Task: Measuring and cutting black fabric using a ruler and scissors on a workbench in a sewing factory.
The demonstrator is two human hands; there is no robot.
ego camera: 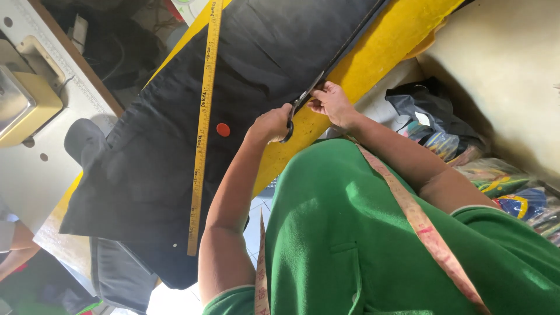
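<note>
A large piece of black cloth (175, 134) lies spread over a yellow table top (385, 41). My left hand (269, 123) is shut on the handles of dark scissors (298, 106), whose blades point up along the cloth's right edge. Just right of the blades, my right hand (331, 102) pinches that cloth edge. A long yellow measuring stick (203, 122) lies lengthwise on the cloth, left of my hands. A small red round disc (223, 129) rests on the cloth beside the stick. A pink tape measure (420, 224) hangs over my green shirt.
A pale sewing machine (26, 99) on its white table stands at the far left. Clear bags of coloured cloth (507, 189) and a black bag (426, 105) are piled at the right. Another person's arm (13, 245) shows at the left edge.
</note>
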